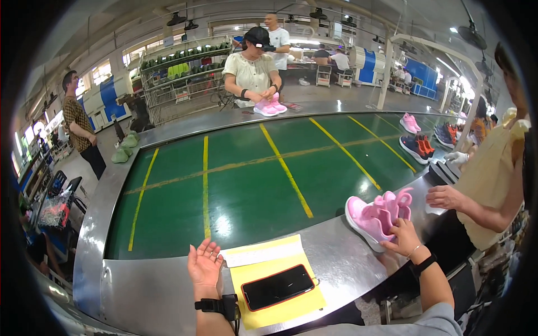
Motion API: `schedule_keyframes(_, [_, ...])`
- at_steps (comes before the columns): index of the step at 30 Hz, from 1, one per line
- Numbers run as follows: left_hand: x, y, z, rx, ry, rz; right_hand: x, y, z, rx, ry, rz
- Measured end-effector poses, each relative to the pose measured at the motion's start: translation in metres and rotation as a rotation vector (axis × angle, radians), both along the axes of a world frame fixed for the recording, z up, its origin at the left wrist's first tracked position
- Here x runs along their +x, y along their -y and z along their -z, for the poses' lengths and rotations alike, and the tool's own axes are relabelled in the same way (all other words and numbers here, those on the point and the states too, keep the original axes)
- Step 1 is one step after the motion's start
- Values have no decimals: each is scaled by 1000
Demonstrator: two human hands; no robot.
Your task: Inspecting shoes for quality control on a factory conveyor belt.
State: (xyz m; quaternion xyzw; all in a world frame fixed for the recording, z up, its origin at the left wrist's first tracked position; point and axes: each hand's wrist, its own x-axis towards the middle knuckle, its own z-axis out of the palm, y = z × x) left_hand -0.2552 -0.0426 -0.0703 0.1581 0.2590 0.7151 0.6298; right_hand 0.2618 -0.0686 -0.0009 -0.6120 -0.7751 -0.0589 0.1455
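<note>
A pair of pink sneakers with white soles stands on the metal ledge at the right, straps sticking up. My right hand holds the near sneaker at its heel end, thumb low and fingers at the collar. Palm up and fingers loosely stretched, my left hand is open and holds nothing, at the ledge's inner edge. Beside it lies a yellow sheet with a white paper strip along its top. On the sheet rests a black-screened phone in a red-edged case.
A green conveyor belt with yellow lines runs beyond the ledge. Dark sneakers with orange and more pink shoes stand on it at the right. A co-worker's hand is near my sneakers. Across the belt, another person handles pink shoes.
</note>
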Motion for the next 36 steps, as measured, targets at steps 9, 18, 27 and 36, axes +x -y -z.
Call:
schedule_keyframes(9, [4,2,1,-8,-89,-30,-78,-3,-34,294,-149,-227])
schedule_keyframes(18, [-1,4,4,-24,-99,-55,-174,40,-130,328,-762,-954])
schedule_keyframes(27, [4,-1,0,-32,-105,-33,-200,101,-151,584,-1257,-1466])
schedule_keyframes(36, [-1,3,5,-36,-111,-57,-206,130,-150,367,-1349,-1374])
